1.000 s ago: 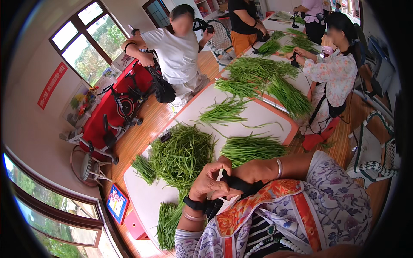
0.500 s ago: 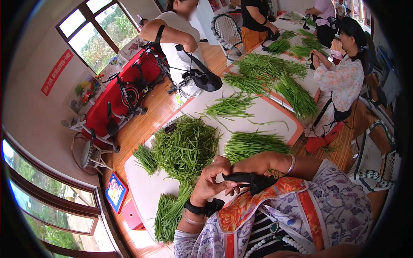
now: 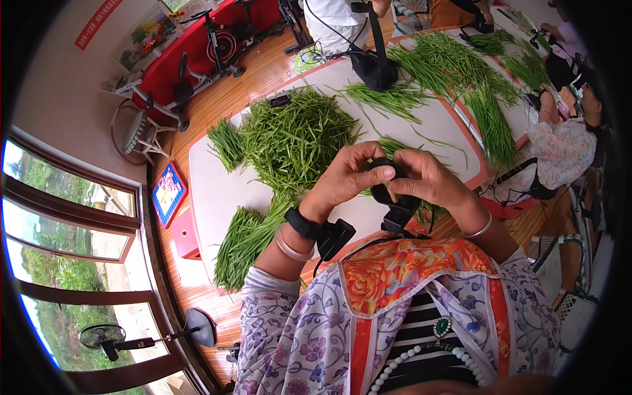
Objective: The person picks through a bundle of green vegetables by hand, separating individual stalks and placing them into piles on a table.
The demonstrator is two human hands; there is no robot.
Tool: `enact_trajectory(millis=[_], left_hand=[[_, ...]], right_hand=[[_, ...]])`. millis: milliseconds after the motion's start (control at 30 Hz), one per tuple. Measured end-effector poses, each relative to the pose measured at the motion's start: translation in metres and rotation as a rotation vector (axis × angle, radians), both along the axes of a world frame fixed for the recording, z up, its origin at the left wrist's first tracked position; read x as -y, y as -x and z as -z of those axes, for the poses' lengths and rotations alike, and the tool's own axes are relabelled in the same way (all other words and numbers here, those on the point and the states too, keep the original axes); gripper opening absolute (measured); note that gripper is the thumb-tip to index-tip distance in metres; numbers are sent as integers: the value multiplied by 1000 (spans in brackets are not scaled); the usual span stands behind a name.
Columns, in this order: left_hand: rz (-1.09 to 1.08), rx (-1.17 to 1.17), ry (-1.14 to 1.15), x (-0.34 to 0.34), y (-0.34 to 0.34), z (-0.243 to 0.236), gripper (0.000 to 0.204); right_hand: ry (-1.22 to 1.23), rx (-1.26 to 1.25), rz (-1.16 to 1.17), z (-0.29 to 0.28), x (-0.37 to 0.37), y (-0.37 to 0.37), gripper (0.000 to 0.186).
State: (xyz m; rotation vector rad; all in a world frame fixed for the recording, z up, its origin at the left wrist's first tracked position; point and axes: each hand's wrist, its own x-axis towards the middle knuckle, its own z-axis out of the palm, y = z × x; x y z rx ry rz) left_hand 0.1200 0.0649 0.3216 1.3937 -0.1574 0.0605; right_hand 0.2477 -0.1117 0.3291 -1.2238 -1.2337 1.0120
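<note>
My left hand point(image 3: 349, 179) and my right hand point(image 3: 431, 181) meet in front of my chest, over the table's near edge. Fingers of both pinch a black strap point(image 3: 380, 191), bent into a loop between them. A small black box point(image 3: 399, 216) hangs from that strap below my right fingers. Around my left wrist sits another black band point(image 3: 301, 224), with a dark box point(image 3: 334, 238) on it. Just beyond my hands lies a big heap of green stalks point(image 3: 296, 138). Smaller bundles point(image 3: 240, 253) of them rest to the left, by my left forearm.
A white table point(image 3: 210, 191) with an orange edge spreads ahead, and more greens point(image 3: 454, 66) cover the adjoining one. Across it a person in white point(image 3: 336, 29) holds a black strapped device point(image 3: 374, 69). Another person point(image 3: 563, 151) sits at the right. A fan point(image 3: 105, 337) stands lower left.
The view has tilted downward. My hands have lifted away from my chest, and my right fingers, hidden earlier, now show on the strap. The person in white has lowered the strapped device toward the table.
</note>
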Motion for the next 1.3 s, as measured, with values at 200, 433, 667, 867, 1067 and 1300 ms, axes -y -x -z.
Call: enact_trajectory(millis=[200, 433, 667, 867, 1067, 1300], left_hand=[[-592, -113, 85, -26, -29, 31, 31], [-982, -146, -278, -66, -68, 84, 22], [-976, -205, -924, -42, -85, 96, 20], [-905, -297, -951, -42, -76, 122, 23], [-888, -369, -1057, -49, -78, 132, 20], [-722, -592, -1316, -44, -75, 135, 28]], right_hand=[[-73, -75, 332, 18, -15, -8, 12], [-67, 776, 454, 29, -42, 15, 31], [-199, 835, 263, 33, -65, 42, 47], [-173, 801, 296, 57, -69, 41, 35], [-189, 764, 312, 63, -68, 42, 31], [6, 1044, 322, 59, -73, 51, 29]])
